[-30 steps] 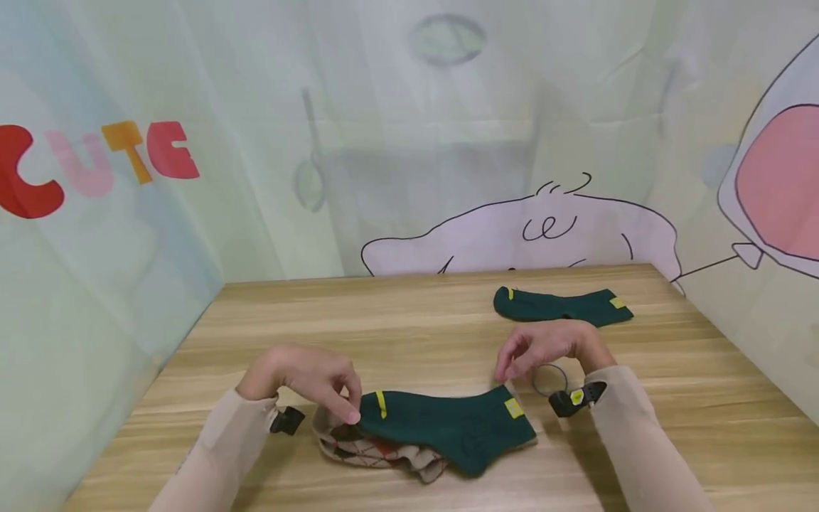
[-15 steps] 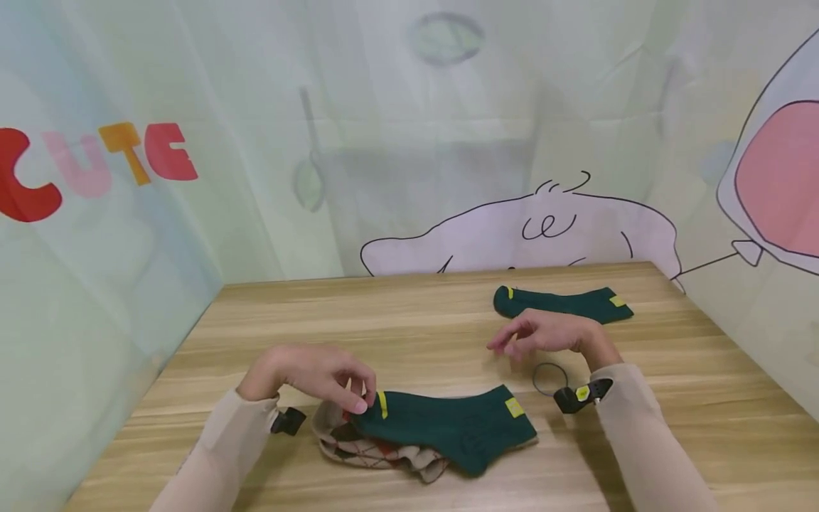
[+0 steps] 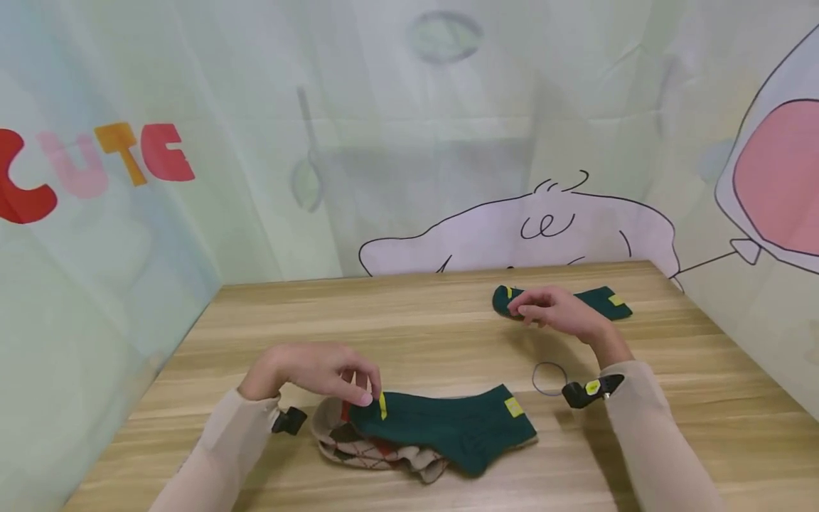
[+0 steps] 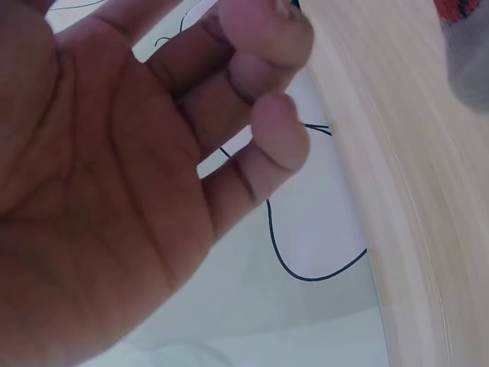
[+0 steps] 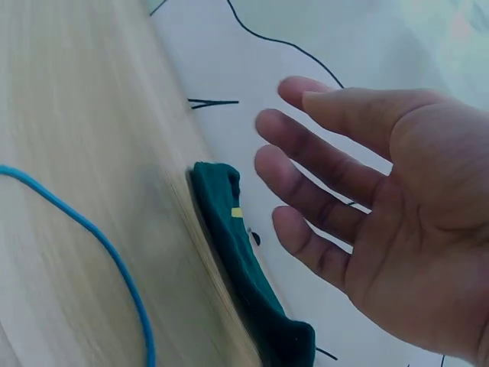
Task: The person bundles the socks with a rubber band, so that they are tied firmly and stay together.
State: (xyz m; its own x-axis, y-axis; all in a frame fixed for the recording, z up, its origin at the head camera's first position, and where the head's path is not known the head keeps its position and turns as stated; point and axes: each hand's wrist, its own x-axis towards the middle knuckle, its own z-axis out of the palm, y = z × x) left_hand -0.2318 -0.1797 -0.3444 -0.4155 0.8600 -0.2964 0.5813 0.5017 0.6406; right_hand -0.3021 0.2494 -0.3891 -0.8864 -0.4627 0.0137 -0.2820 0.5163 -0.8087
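A dark green sock (image 3: 448, 430) with yellow marks at toe and cuff lies on top of a beige sock with an argyle pattern (image 3: 365, 455), which sticks out at the left and below. My left hand (image 3: 313, 370) is over the green sock's toe, thumb and fingertips right at its yellow stripe, fingers loosely bent. At the back right lies a second green sock (image 3: 598, 301). Above it hovers my right hand (image 3: 566, 313), fingers apart and gently curved around nothing; it covers the sock's middle in the head view. The right wrist view shows that green sock (image 5: 244, 260) beyond the fingers.
The wood-grain table (image 3: 288, 313) reaches back to a printed curtain (image 3: 416, 178). A thin looped cord (image 3: 549, 363) extends from the wrist camera (image 3: 579, 393) on the right sleeve. Another wrist camera (image 3: 290, 420) sits on the left cuff.
My right hand has left the near green sock's cuff and moved back over the far sock. The left hand has slid slightly right along the toe, while the near socks stay in place.
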